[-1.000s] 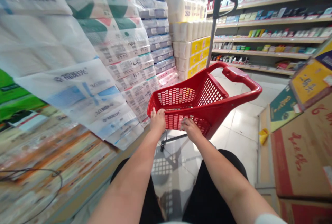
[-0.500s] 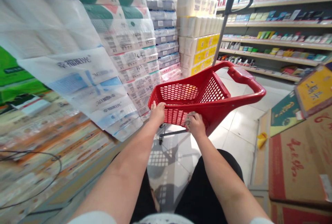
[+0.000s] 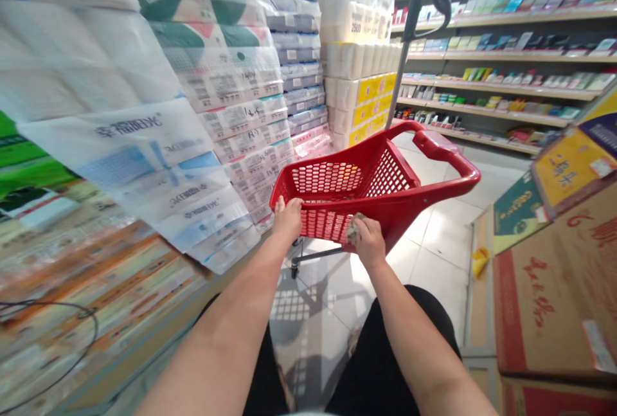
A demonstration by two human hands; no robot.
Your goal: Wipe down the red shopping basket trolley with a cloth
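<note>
The red basket (image 3: 400, 220) lies crosswise ahead, my left hand (image 3: 288, 220) gripping its near rim (image 3: 337, 204), my right hand (image 3: 371, 241) clutching cloth (image 3: 353, 229), nearer the handle (image 3: 439, 147).

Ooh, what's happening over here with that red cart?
A person has both hands on or near a red shopping cart in a shop aisle. The left hand holds the rim near the cart's front end. The right hand holds a small, crumpled greyish cloth at the cart's holed near side. Wrapped packs are stacked to the person's left, and cardboard boxes stand to the right.
</note>
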